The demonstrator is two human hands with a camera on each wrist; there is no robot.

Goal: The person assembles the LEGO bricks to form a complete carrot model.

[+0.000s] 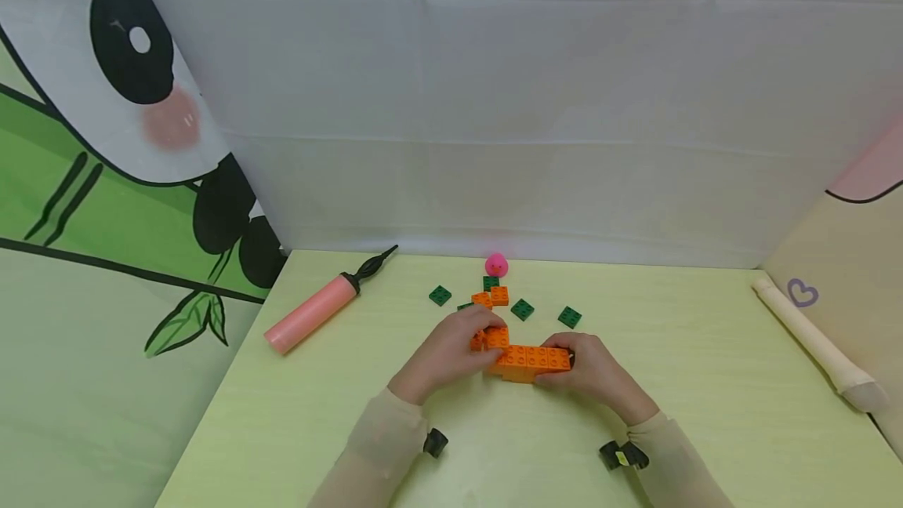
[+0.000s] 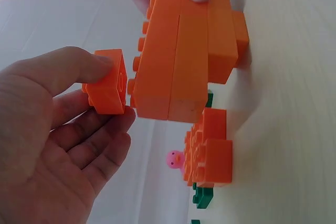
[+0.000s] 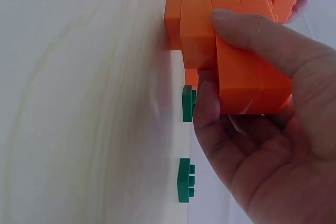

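left hand [image 2: 55, 140] pinches an orange brick [image 2: 107, 92] — right hand [image 3: 278, 153] grips the stacked bricks [image 3: 239, 80]

Pump [image 1: 324, 306], duck figure [image 1: 497, 265] and pale roll [image 1: 818, 342] sat around the surface [image 1: 698, 367].
Pink pump lay slanted at left, black nozzle [image 1: 375, 263] toward the back; pink duck stood near the back edge; roll ran along the right edge. Grey-white sheet [image 1: 494, 100] hung behind, cartoon print [image 1: 120, 147] left, purple heart [image 1: 803, 302] right.
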